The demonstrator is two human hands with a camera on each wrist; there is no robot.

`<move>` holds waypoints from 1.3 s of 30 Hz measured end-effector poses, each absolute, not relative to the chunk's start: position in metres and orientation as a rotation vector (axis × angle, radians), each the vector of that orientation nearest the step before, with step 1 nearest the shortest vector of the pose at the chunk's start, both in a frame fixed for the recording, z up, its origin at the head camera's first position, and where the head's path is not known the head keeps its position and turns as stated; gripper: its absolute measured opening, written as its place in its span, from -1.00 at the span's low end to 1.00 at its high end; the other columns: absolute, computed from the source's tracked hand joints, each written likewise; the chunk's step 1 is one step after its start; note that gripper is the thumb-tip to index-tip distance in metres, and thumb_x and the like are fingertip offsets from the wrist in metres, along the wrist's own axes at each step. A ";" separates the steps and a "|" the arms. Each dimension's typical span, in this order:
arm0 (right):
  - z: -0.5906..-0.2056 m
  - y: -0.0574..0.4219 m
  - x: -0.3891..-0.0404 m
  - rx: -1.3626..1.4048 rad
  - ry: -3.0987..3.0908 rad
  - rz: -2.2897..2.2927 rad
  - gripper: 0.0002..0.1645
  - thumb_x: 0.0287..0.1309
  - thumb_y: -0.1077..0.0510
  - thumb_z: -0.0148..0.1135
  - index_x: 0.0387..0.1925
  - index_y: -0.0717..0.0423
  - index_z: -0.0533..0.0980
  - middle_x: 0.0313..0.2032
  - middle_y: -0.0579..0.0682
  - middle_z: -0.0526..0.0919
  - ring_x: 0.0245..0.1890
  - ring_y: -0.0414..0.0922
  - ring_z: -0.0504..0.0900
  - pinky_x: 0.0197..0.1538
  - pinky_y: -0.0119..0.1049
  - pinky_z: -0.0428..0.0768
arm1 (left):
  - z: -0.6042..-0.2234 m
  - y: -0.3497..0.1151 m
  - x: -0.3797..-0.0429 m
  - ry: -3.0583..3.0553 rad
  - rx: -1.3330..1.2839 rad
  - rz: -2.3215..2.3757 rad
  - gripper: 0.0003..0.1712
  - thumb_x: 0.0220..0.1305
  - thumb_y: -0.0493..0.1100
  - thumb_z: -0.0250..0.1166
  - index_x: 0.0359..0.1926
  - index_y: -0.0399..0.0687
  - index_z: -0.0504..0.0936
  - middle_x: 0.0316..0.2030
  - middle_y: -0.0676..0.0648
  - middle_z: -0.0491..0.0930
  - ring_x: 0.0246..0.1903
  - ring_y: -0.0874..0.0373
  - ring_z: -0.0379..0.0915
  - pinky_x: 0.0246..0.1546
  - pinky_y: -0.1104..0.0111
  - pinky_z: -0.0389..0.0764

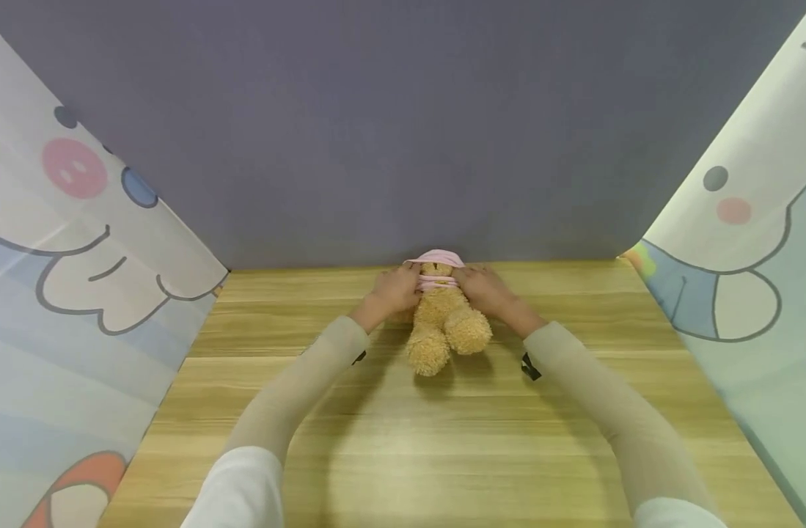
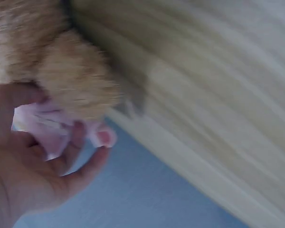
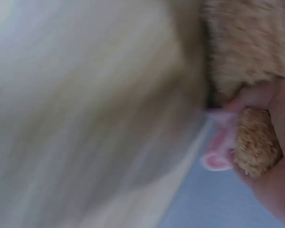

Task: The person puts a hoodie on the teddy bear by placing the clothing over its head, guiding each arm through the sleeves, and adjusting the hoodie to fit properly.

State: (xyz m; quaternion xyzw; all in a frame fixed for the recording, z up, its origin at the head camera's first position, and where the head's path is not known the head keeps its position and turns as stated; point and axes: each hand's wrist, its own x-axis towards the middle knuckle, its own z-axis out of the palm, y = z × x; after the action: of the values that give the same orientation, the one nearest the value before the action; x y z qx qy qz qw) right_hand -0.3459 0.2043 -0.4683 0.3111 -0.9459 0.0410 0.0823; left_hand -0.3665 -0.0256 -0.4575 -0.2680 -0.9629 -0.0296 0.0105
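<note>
A light brown teddy bear [image 1: 437, 312] lies near the far edge of the table, its legs toward me. Pink cloth [image 1: 436, 257] covers the top of its head, and more pink cloth with a small yellow mark sits at its neck. My left hand [image 1: 396, 290] grips the pink cloth [image 2: 45, 126] at the bear's left side in the picture, thumb and fingers curled. On the other side, my right hand [image 1: 488, 293] curls around a furry paw [image 3: 256, 142], its fingertips at the pink cloth [image 3: 219, 147]. Some fingertips are hidden by fur and cloth.
The wood-grain table [image 1: 403, 455] ends at a grey wall panel [image 1: 403, 132] just behind the bear. Cartoon-printed curtains [image 1: 79, 293] hang at the left and right sides. Dark straps [image 1: 530, 367] show by the wrists.
</note>
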 end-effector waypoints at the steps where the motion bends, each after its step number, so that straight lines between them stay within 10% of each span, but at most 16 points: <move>1: -0.465 0.203 -0.346 0.923 -2.865 0.220 -0.48 0.07 0.46 0.34 0.10 0.30 0.43 -0.06 0.25 0.68 -0.03 0.19 0.65 0.05 0.09 0.62 | -0.455 -0.025 -0.368 -3.046 -0.812 -0.145 -0.40 0.47 0.13 0.17 0.34 -0.13 0.39 0.19 -0.14 0.50 -0.01 -0.07 0.60 -0.18 0.02 0.67; 6: -0.446 0.193 -0.347 0.757 -3.064 0.734 -0.35 0.27 0.32 0.07 0.37 0.41 0.25 -0.39 0.16 0.57 -0.50 -0.02 0.48 -0.28 -0.06 0.54 | -0.440 -0.021 -0.375 -3.098 -0.737 -0.309 -0.52 0.60 0.08 0.00 0.23 -0.21 0.43 0.04 -0.21 0.58 -0.05 -0.14 0.61 -0.13 -0.02 0.65; 11: -0.436 0.187 -0.356 0.630 -3.152 0.664 -0.44 0.61 0.11 -0.28 0.39 0.41 0.29 -0.24 0.27 0.62 -0.34 0.05 0.55 -0.02 0.01 0.52 | -0.426 -0.013 -0.384 -3.217 -0.655 -0.256 -0.65 0.61 -0.07 -0.01 0.29 0.04 0.45 0.11 -0.11 0.61 0.02 -0.10 0.58 -0.13 -0.01 0.57; 17: -0.430 0.182 -0.368 0.554 -3.218 0.407 -0.68 0.54 0.20 0.00 0.16 0.29 0.46 -0.14 0.25 0.63 -0.15 0.14 0.60 0.00 0.01 0.51 | -0.416 -0.005 -0.388 -3.323 -0.678 -0.121 -0.28 0.51 -0.27 0.15 0.54 0.32 0.20 0.50 0.06 0.26 0.37 -0.12 0.17 -0.02 0.02 0.43; 23: -0.430 0.177 -0.365 0.675 -2.985 0.173 -0.40 0.37 0.26 0.24 0.41 0.12 0.39 0.23 0.26 0.53 0.20 0.26 0.47 0.36 0.15 0.36 | -0.420 -0.009 -0.386 -3.155 -0.919 -0.211 -0.35 0.55 -0.02 0.12 0.56 0.32 0.17 0.59 0.01 0.00 0.53 -0.36 -0.23 0.29 -0.35 0.25; 35: -0.419 0.189 -0.343 0.898 -3.018 0.530 -0.12 0.14 0.09 0.43 0.42 0.31 0.30 0.23 0.27 0.53 0.13 0.17 0.51 0.37 0.19 0.24 | -0.432 -0.031 -0.369 -3.025 -1.015 -0.459 -0.30 0.35 0.17 0.33 0.41 0.12 0.36 0.40 -0.03 0.24 0.25 -0.13 0.21 0.19 -0.07 0.45; 39: -0.421 0.195 -0.333 0.936 -2.933 0.496 -0.37 0.13 0.08 0.48 0.17 0.29 0.50 0.00 0.18 0.61 0.04 0.16 0.51 0.27 0.13 0.33 | -0.440 -0.041 -0.360 -2.901 -1.037 -0.370 -0.49 0.28 0.11 0.43 0.11 0.02 0.49 0.11 -0.06 0.40 0.00 -0.03 0.31 -0.03 0.11 0.52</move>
State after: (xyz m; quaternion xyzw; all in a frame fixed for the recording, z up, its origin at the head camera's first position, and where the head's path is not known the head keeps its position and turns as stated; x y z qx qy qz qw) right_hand -0.3328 0.1952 -0.4207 0.3003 -0.9404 0.1590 0.0118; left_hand -0.3599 -0.0407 -0.4400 -0.3342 -0.9347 -0.1193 0.0193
